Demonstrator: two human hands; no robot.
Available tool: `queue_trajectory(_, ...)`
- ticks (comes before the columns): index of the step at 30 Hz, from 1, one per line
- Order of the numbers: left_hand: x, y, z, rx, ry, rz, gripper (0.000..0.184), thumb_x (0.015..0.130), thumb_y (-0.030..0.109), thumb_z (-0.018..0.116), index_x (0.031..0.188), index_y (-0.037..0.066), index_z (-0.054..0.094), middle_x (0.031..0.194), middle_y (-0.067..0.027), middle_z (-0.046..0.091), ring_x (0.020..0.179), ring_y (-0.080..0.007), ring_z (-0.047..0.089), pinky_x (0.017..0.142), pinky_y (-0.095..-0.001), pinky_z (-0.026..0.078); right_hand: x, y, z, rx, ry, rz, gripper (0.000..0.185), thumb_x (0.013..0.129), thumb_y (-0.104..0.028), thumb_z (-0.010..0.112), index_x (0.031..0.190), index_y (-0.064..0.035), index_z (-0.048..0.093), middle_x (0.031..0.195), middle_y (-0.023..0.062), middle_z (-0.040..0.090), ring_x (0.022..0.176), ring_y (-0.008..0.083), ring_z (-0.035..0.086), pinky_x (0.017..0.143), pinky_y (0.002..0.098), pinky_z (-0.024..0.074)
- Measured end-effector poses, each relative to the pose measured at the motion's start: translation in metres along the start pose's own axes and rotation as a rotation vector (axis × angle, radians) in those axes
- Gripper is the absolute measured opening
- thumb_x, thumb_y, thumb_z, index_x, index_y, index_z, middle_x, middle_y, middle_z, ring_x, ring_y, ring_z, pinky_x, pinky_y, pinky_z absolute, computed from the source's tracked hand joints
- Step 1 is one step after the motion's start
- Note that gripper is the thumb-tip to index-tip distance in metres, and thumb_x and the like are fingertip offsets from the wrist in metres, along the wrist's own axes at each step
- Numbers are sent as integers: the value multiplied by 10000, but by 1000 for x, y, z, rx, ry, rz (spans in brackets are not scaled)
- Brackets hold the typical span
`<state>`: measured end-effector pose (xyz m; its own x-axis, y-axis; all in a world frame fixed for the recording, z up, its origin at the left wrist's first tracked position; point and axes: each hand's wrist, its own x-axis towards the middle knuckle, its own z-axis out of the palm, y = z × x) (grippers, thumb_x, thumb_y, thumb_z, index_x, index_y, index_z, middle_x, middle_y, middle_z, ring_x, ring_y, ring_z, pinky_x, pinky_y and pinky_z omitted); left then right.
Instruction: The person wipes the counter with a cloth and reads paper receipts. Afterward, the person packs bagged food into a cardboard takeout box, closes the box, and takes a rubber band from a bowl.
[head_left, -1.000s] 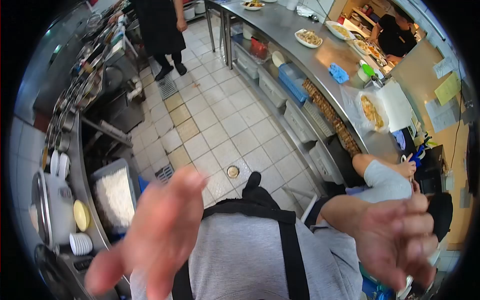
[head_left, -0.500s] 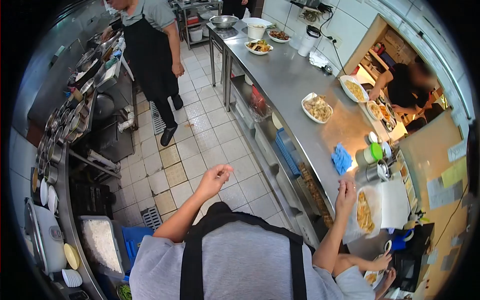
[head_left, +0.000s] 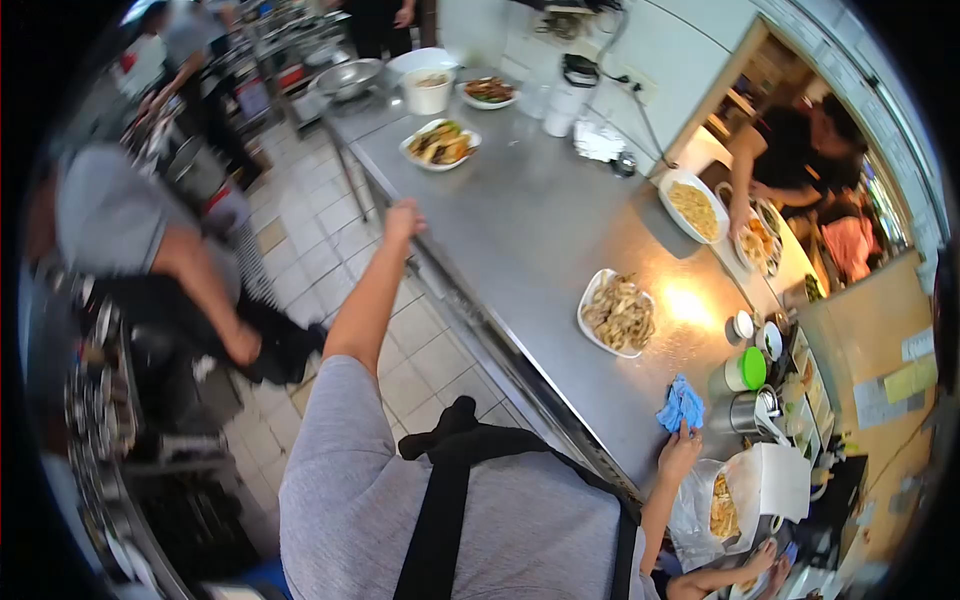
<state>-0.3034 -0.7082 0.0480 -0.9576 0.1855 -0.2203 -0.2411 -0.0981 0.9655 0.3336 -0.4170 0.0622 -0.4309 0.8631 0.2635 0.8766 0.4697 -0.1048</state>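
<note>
The hands are well apart. The right hand (head_left: 680, 450) meets the crumpled blue cloth (head_left: 682, 403) on the grey metal desk (head_left: 520, 235), grip unclear; the left hand (head_left: 403, 220), finger closure unclear, is at the desk's edge, far from the cloth.
</note>
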Motion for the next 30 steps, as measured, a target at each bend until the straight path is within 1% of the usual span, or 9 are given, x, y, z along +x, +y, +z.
queue_trajectory(3,90,8,4,-9,192,-164,338,916,329,464,1117,72,554,758,-105,573,592,-220,565,514,-347,492,13,6,13,-7,42,136,370,829,-99,590,1198,-105,604,1204,232,526,1086,374,527,911,438,439)
queue_trajectory(8,242,-28,-32,-241,-94,-75,542,952,394,420,1407,124,303,1294,-131,481,1081,-267,543,849,-376,501,34,-23,-22,-237,22,235,388,807,-120,592,1196,-122,595,1254,246,493,1096,376,524,915,432,449)
queue_trajectory(11,222,21,-14,-199,-59,-74,544,950,390,419,1401,97,334,1335,-111,471,1162,-257,496,907,-374,457,31,-56,-21,-28,193,191,398,796,-105,589,1194,-103,589,1210,229,535,1054,368,550,849,441,476)
queue_trajectory(13,224,28,-14,-119,-120,-80,506,928,399,460,1346,115,438,1273,-74,518,1117,-221,516,881,-336,456,20,-68,9,458,-137,302,405,916,-254,517,1285,-88,513,1000,184,627,784,291,656,703,399,526)
queue_trajectory(14,234,26,-16,-34,-128,-105,471,928,380,459,1320,120,474,1215,-59,558,1090,-204,528,862,-321,455,20,-94,-9,1086,-459,554,489,959,-350,464,1371,-94,408,1039,162,624,723,248,663,674,356,541)
queue_trajectory(15,231,29,-19,20,-185,-95,457,925,360,461,1314,119,481,1156,-49,589,1042,-188,551,842,-315,455,13,-107,-4,1412,-612,538,575,965,-409,445,1442,-127,289,1068,127,612,822,204,668,698,300,539)
queue_trajectory(17,235,30,-30,129,-215,-86,459,896,323,496,1301,106,485,1121,-62,591,974,-195,583,813,-307,464,10,-141,-5,1771,-737,572,669,950,-413,479,1477,-130,179,1161,172,585,872,266,665,756,343,541)
queue_trajectory(22,189,41,-28,80,-366,-101,364,847,250,537,1152,53,538,1095,-94,575,862,-250,621,735,-327,523,35,-182,5,2005,-736,551,357,1007,-176,336,1351,-81,339,1199,221,564,1007,308,624,900,401,502)
queue_trajectory(30,68,31,-14,40,-208,-71,510,758,178,534,1248,34,540,1005,-82,638,682,-171,643,558,-239,545,98,-209,50,1740,-670,338,470,956,-235,479,1392,-102,364,1190,161,581,1026,270,602,860,367,495)
